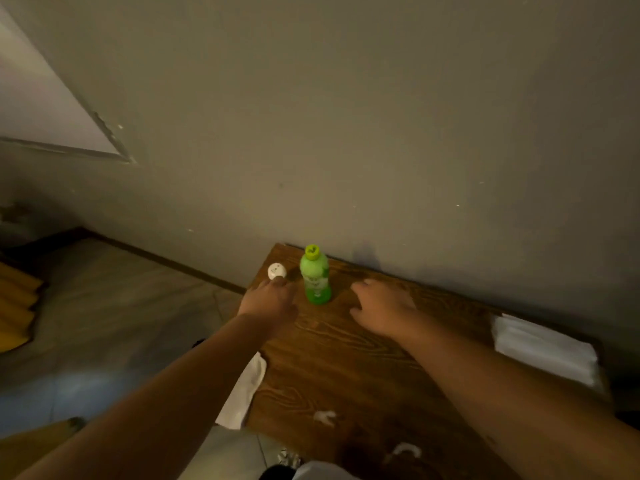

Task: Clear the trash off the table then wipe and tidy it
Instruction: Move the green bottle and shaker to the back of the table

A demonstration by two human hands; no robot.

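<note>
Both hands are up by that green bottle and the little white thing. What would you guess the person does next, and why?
Probably close the left hand on the small white round object at its fingertips, since it appears to be touching it already. The right hand is spread open beside the green bottle.

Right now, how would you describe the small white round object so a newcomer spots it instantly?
Find the wooden table against the wall. At its far left corner, left of the upright green bottle, sits the small white round object, at the left hand fingertips. It is the only round white thing; the other white items are flat or crumpled.

Wooden table [346, 358] bears green bottle [315, 280], white jar [276, 270], folded napkins [545, 349]
</note>
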